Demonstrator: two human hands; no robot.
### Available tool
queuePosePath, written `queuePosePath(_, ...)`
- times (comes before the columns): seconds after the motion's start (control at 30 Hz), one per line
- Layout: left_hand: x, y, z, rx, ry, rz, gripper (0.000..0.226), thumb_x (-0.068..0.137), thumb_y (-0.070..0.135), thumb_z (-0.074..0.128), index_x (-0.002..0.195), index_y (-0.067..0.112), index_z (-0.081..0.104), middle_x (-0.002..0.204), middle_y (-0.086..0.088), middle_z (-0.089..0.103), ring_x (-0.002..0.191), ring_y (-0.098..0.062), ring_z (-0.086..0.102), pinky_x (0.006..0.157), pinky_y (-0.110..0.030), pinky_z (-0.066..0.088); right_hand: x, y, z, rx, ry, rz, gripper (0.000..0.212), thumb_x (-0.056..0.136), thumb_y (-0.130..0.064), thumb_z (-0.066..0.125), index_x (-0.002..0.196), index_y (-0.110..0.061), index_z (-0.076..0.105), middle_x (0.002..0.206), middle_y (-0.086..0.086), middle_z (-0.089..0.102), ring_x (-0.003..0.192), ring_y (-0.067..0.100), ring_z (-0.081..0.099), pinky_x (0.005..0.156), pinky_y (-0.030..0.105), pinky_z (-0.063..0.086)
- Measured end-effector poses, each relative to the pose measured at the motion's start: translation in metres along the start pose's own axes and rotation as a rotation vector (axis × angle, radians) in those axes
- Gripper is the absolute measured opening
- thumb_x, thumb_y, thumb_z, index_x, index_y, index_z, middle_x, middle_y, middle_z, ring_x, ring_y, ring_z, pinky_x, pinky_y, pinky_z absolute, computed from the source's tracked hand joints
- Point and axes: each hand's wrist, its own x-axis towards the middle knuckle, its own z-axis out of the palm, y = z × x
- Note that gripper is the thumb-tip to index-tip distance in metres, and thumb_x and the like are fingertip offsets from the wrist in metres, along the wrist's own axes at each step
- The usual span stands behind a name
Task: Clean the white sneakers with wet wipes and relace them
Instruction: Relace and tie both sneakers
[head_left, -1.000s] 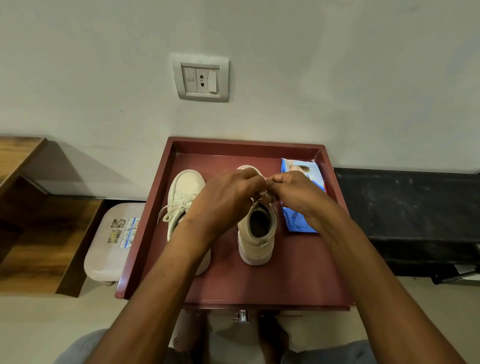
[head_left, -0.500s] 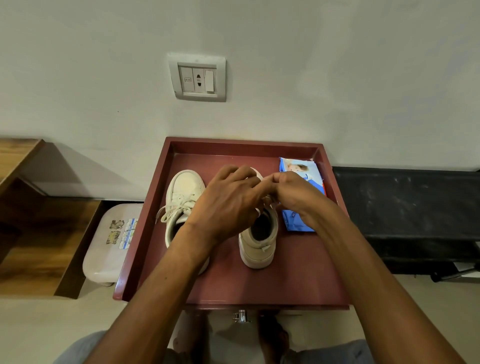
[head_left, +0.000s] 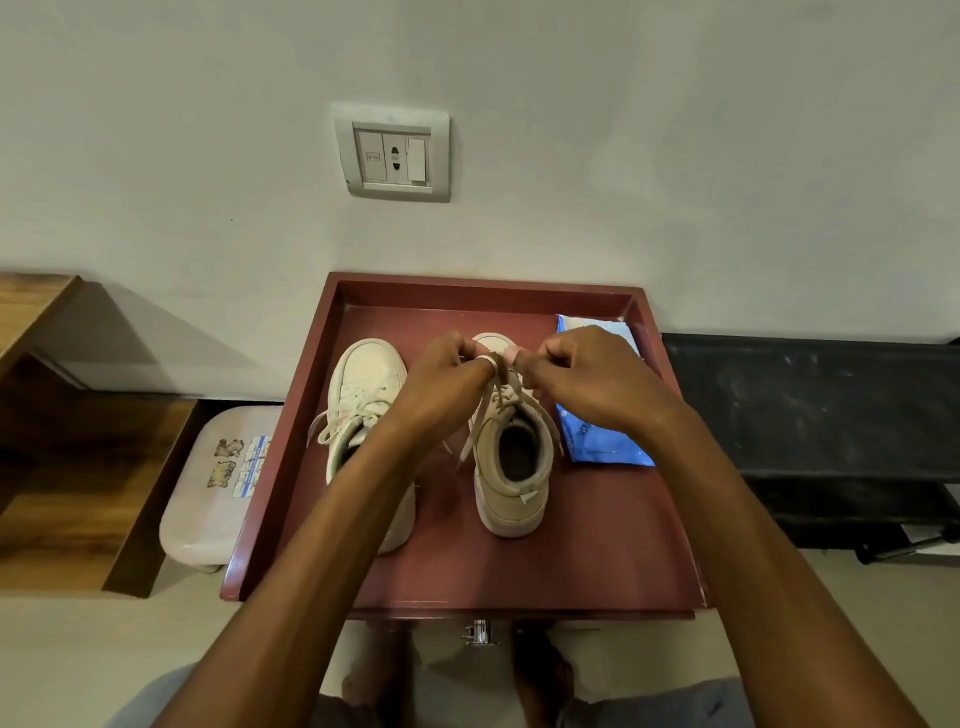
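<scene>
Two white sneakers stand side by side, toes to the wall, on a dark red tray-like tabletop (head_left: 613, 561). The left sneaker (head_left: 366, 384) has its laces tied; my left forearm crosses over its heel. The right sneaker (head_left: 511, 467) faces me with its open collar. My left hand (head_left: 441, 384) and my right hand (head_left: 582, 379) are both above its tongue, each pinching a part of its lace (head_left: 498, 382), which runs up taut from the eyelets. Loose lace ends hang down both sides. A blue wet wipes pack (head_left: 602, 441) lies right of this sneaker, partly under my right hand.
The tabletop has a raised rim and stands against a white wall with a switch socket plate (head_left: 392, 153). A pale plastic stool (head_left: 218, 483) sits at its left, wooden shelving (head_left: 62, 457) further left, a black bench (head_left: 831, 431) at the right. My bare feet show below the front edge.
My hands have drawn slightly apart and lifted, pulling the lace up taut above the right sneaker; before they were bunched together over its tongue.
</scene>
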Motion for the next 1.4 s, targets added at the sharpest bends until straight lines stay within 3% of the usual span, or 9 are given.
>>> queuePosePath(0.1,0.0,0.001,0.0,-0.078,0.003,-0.056,0.014,0.094,0.007,0.059,0.089,0.0,0.07,0.093,-0.016,0.072,0.084,-0.016,0.059,0.069,-0.023,0.046,-0.003,-0.003,0.002,-0.038,-0.032,-0.044,0.054,0.091,-0.056,0.055,0.053,-0.018,0.053,0.048,-0.007,0.048,0.046,0.008,0.043,0.055,0.034,0.041)
queuePosePath(0.27,0.002,-0.001,-0.001,-0.206,0.048,-0.12,0.024,0.094,0.006,0.064,0.07,0.008,0.068,0.08,-0.009,0.073,0.073,-0.006,0.064,0.062,-0.012,0.049,-0.005,-0.006,0.004,-0.063,-0.069,-0.079,0.03,0.085,-0.05,0.068,0.077,-0.022,0.074,0.069,-0.006,0.07,0.065,0.008,0.064,0.07,0.036,0.055)
queuePosePath(0.43,0.003,-0.001,0.001,-0.235,0.056,-0.147,0.011,0.094,0.012,0.067,0.085,0.005,0.069,0.093,-0.013,0.076,0.086,-0.01,0.068,0.067,-0.016,0.044,-0.002,-0.007,0.007,-0.127,0.008,-0.082,0.018,0.085,-0.038,0.07,0.078,-0.021,0.073,0.074,-0.008,0.07,0.072,0.007,0.065,0.076,0.04,0.055)
queuePosePath(0.63,0.004,-0.002,0.001,-0.219,0.071,-0.152,0.016,0.093,0.014,0.069,0.098,-0.001,0.069,0.091,-0.013,0.076,0.073,-0.004,0.067,0.054,-0.003,0.045,-0.002,-0.008,0.016,-0.28,0.079,-0.075,0.024,0.085,-0.045,0.063,0.073,-0.025,0.067,0.069,-0.009,0.066,0.074,0.014,0.062,0.083,0.049,0.051)
queuePosePath(0.77,0.002,0.001,0.0,-0.221,0.046,-0.162,0.018,0.096,0.012,0.065,0.101,-0.004,0.071,0.097,-0.014,0.077,0.077,-0.003,0.067,0.058,-0.006,0.046,-0.002,-0.006,0.011,-0.36,0.109,-0.078,0.023,0.087,-0.047,0.061,0.079,-0.026,0.065,0.073,-0.011,0.064,0.078,0.011,0.06,0.088,0.049,0.048)
queuePosePath(0.93,0.003,0.001,0.002,-0.234,0.004,-0.162,0.028,0.097,0.012,0.063,0.069,0.014,0.069,0.081,-0.004,0.076,0.088,-0.013,0.069,0.084,-0.024,0.05,-0.002,-0.004,0.012,-0.377,0.144,-0.104,0.011,0.089,-0.039,0.057,0.088,-0.029,0.058,0.084,-0.01,0.064,0.084,0.014,0.06,0.09,0.048,0.046)
queuePosePath(1.03,0.003,0.002,0.001,-0.249,-0.009,-0.156,0.027,0.097,0.012,0.063,0.071,0.011,0.067,0.079,-0.004,0.075,0.081,-0.008,0.067,0.079,-0.021,0.05,-0.002,-0.005,0.013,-0.239,0.108,-0.124,0.008,0.089,-0.027,0.059,0.095,-0.023,0.059,0.086,-0.005,0.066,0.081,0.015,0.06,0.079,0.043,0.052)
queuePosePath(1.17,0.003,0.001,0.001,-0.245,0.004,-0.161,0.016,0.096,0.01,0.062,0.082,0.006,0.069,0.067,0.003,0.064,0.054,0.006,0.057,0.066,-0.015,0.046,-0.003,-0.008,0.011,-0.118,0.091,-0.145,0.017,0.088,-0.024,0.067,0.104,-0.02,0.064,0.09,-0.006,0.068,0.086,0.012,0.062,0.08,0.035,0.052)
queuePosePath(1.4,0.001,0.002,0.002,-0.194,0.021,-0.178,0.026,0.097,0.015,0.063,0.072,0.008,0.067,0.083,-0.006,0.076,0.073,-0.006,0.067,0.07,-0.022,0.043,0.0,-0.004,0.007,-0.137,0.145,-0.123,0.002,0.085,-0.019,0.069,0.084,-0.02,0.071,0.079,-0.008,0.069,0.076,0.007,0.062,0.074,0.032,0.054)
